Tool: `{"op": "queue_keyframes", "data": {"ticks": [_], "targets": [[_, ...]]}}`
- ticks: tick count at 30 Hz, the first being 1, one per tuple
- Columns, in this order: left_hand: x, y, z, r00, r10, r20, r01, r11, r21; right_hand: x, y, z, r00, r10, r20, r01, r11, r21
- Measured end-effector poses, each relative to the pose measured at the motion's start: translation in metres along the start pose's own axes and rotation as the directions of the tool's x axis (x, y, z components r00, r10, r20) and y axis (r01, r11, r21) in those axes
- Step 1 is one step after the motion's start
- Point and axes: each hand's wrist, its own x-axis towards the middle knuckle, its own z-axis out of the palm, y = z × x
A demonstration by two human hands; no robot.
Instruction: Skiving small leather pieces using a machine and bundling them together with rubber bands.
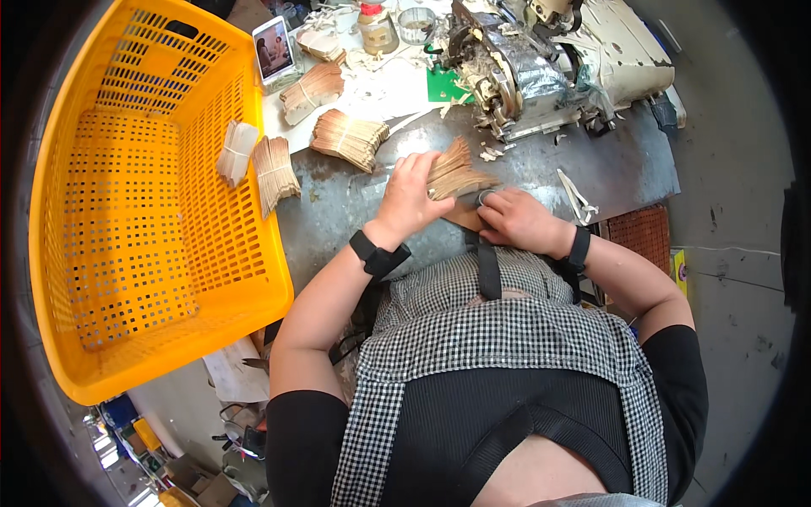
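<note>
My left hand point(407, 196) is closed around the left side of a fanned stack of thin tan-brown pieces point(460, 171) just above the metal tabletop. Close by on the right, my right hand point(519, 221) has its fingers curled on a flat brown piece point(463, 217) at the table's near edge. My fingers partly cover that piece. Beyond my left hand lies a bundle of similar tan pieces point(348, 139), with another banded bundle point(312, 91) behind it. A third bundle point(275, 175) leans by the yellow basket's rim, beside a pale banded bundle point(236, 152).
A large yellow plastic basket point(279, 262) stands at the left. A machine point(541, 72) littered with scraps occupies the back right. A phone point(274, 49) and a red-lidded jar point(378, 32) stand at the back. White snips-like tool point(576, 198) lies to the right.
</note>
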Motion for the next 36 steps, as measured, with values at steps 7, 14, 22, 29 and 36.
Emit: {"op": "queue_keyframes", "data": {"ticks": [7, 14, 22, 29, 36], "targets": [[0.005, -0.008, -0.002, 0.999, 0.042, -0.013, -0.042, 0.999, -0.002, 0.001, 0.001, 0.003, 0.986, 0.128, -0.108, -0.084, 0.936, 0.342], [0.004, 0.002, -0.008, 0.992, 0.082, 0.097, -0.085, 0.996, 0.031, 0.008, 0.012, 0.008, 0.78, 0.625, -0.031, -0.507, 0.661, 0.553], [0.003, 0.001, -0.001, 0.989, 0.097, 0.114, -0.109, 0.989, 0.102, 0.017, 0.024, 0.004, 0.675, 0.695, 0.249, -0.655, 0.407, 0.637], [0.009, -0.004, -0.005, 0.995, -0.069, 0.078, 0.078, 0.991, -0.113, 0.014, 0.025, -0.016, 0.729, 0.641, 0.241, -0.486, 0.237, 0.841], [0.016, 0.023, -0.044, 0.855, -0.164, 0.491, 0.518, 0.303, -0.8, 0.006, 0.026, -0.049, 0.683, 0.702, 0.201, -0.324, 0.045, 0.945]]}}
